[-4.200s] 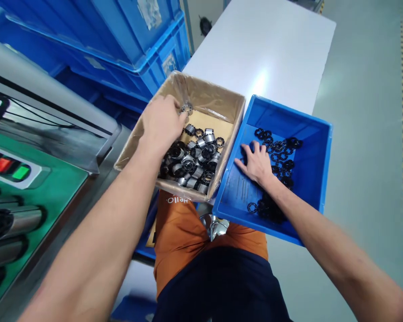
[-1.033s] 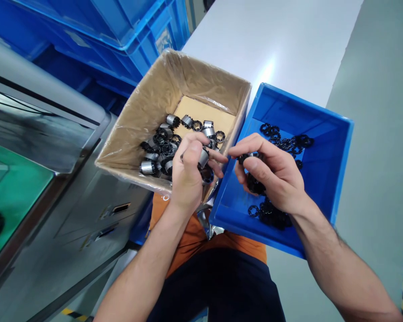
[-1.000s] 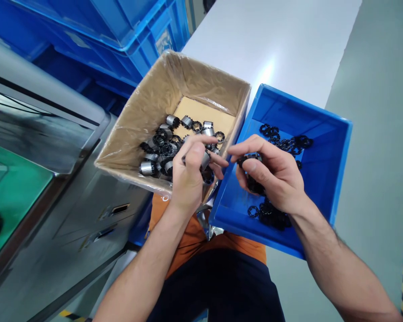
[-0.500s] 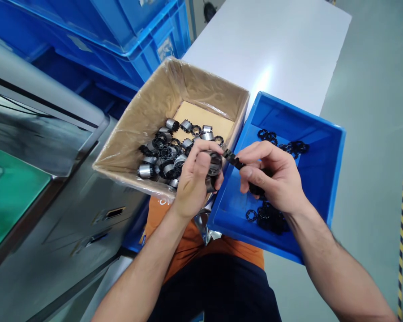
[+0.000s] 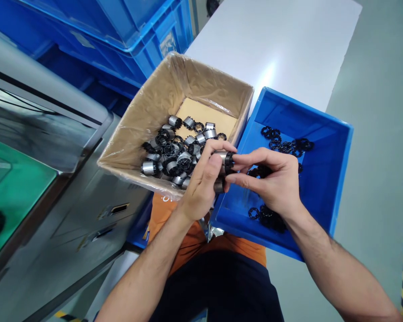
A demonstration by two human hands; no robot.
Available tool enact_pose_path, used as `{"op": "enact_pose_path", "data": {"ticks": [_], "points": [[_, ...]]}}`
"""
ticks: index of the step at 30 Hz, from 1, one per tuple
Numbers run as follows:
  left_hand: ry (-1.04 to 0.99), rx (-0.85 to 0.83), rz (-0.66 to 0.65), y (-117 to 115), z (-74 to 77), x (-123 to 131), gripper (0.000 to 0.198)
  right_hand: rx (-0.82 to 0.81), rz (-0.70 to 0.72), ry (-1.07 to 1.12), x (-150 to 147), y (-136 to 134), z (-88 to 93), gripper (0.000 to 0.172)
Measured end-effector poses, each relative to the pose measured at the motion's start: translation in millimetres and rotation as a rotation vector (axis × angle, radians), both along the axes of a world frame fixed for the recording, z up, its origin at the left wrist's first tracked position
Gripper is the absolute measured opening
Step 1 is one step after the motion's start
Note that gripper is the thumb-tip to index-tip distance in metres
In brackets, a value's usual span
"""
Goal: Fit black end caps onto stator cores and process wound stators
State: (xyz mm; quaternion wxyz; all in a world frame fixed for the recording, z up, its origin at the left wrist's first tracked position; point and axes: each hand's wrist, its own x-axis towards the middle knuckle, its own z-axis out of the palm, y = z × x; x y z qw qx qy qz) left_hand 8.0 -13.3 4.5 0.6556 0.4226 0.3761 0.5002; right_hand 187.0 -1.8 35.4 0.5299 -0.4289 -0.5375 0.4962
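My left hand (image 5: 203,183) is closed around a silver metal cylinder (image 5: 223,157), a motor core by its look, above the right edge of the carton. Part of a second metal core (image 5: 218,186) shows under the left fingers. On the cylinder's right end sits a black toothed ring (image 5: 229,163), which the thumb and fingertips of my right hand (image 5: 277,176) grip. More black rings (image 5: 260,171) show behind the right fingers; I cannot tell whether the hand holds them. Several silver cores with black toothed ends (image 5: 169,152) lie heaped in the plastic-lined carton (image 5: 134,120).
A blue bin (image 5: 339,174) with loose black rings (image 5: 272,219) adjoins the carton on the right. Behind them is a white tabletop (image 5: 275,36). Blue crates (image 5: 121,58) are stacked at the back left, and a metal cabinet (image 5: 87,205) stands on the left.
My right hand has brought the black ring left onto the end of the core. My left hand has turned the core so its end faces right. The view has shifted slightly.
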Motion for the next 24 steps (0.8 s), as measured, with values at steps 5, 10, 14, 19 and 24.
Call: {"op": "enact_pose_path", "data": {"ticks": [5,10,14,19,24], "points": [[-0.019,0.002,-0.015,-1,1.6,0,0.050,0.005,-0.020,-0.002,-3,-4,-1.4,0.037],[-0.080,0.066,-0.058,0,-5.2,-1,0.044,-0.005,-0.070,-0.030,-6,-5,1.8,0.042],[-0.058,0.154,-0.087,1,-13.4,-1,0.040,-0.027,-0.064,-0.073,-4,-6,4.5,0.045],[-0.040,0.190,-0.152,5,-15.4,-2,0.039,-0.007,-0.016,-0.046,-4,-8,1.8,0.037],[0.571,0.393,0.003,18,10.2,-49,0.038,-0.128,0.147,-0.033,8,8,-8.5,0.047]]}}
